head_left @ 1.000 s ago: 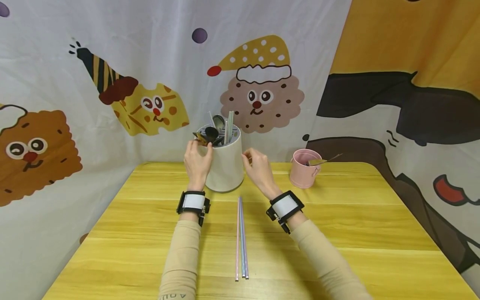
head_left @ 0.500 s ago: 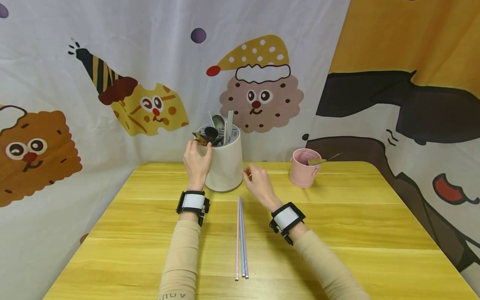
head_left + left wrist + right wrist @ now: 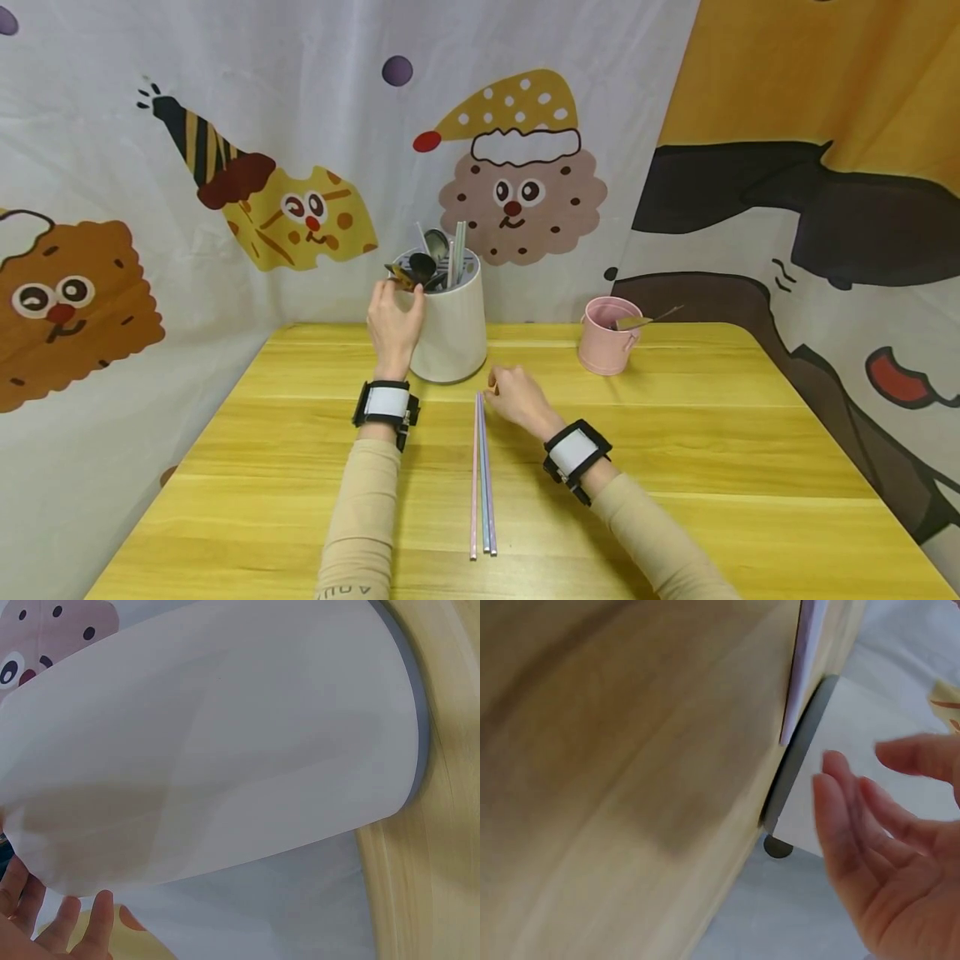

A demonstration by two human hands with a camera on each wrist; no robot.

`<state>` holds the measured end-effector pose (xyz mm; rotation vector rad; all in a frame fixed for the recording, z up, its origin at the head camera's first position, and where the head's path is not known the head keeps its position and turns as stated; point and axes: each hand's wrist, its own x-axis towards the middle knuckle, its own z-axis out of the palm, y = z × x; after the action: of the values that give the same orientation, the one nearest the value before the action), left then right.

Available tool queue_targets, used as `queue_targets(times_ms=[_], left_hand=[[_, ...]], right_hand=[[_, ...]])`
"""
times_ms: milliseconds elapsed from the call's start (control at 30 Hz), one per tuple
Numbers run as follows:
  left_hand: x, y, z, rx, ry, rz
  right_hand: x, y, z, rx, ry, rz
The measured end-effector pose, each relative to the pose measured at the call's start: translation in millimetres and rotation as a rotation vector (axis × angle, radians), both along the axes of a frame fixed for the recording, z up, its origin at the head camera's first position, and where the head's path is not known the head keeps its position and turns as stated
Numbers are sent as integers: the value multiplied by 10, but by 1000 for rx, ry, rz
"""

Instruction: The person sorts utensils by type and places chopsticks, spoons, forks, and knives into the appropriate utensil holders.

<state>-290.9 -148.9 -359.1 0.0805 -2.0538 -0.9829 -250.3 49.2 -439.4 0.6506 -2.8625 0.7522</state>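
My left hand (image 3: 393, 329) grips the rim of a white utensil holder (image 3: 453, 333), thumb in front and fingers at its left side. Dark spoons (image 3: 422, 267) and pale green chopsticks (image 3: 459, 254) stick up from the holder. In front of it three chopsticks lie lengthwise on the table: a pink one (image 3: 475, 483), a blue one (image 3: 483, 483) and a purple one (image 3: 489, 483). Beside their far ends hovers my right hand (image 3: 520, 402), its fingers loosely bent. The right wrist view shows a gap between thumb and fingers, with a lilac chopstick (image 3: 802, 675) beyond them.
A small pink bucket (image 3: 603, 346) with thin items leaning out stands at the back right of the wooden table (image 3: 712, 467). Close behind the table's far edge hangs a cartoon-printed cloth (image 3: 315, 100).
My right hand has come down from beside the holder's upper part to the far ends of the loose chopsticks. The left hand stays at the rim.
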Motion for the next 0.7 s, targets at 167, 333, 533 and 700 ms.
queue_targets(times_ms=[167, 333, 533, 700], left_hand=[[-5, -1, 0, -2, 0, 3], [6, 3, 10, -10, 1, 0], [6, 2, 8, -14, -6, 4], [9, 3, 6, -8, -11, 1]], right_hand=[[75, -6, -33, 88, -96, 41], [150, -31, -53, 188, -189, 74], [223, -81, -24, 263, -263, 74], [254, -110, -33, 266, -292, 42]])
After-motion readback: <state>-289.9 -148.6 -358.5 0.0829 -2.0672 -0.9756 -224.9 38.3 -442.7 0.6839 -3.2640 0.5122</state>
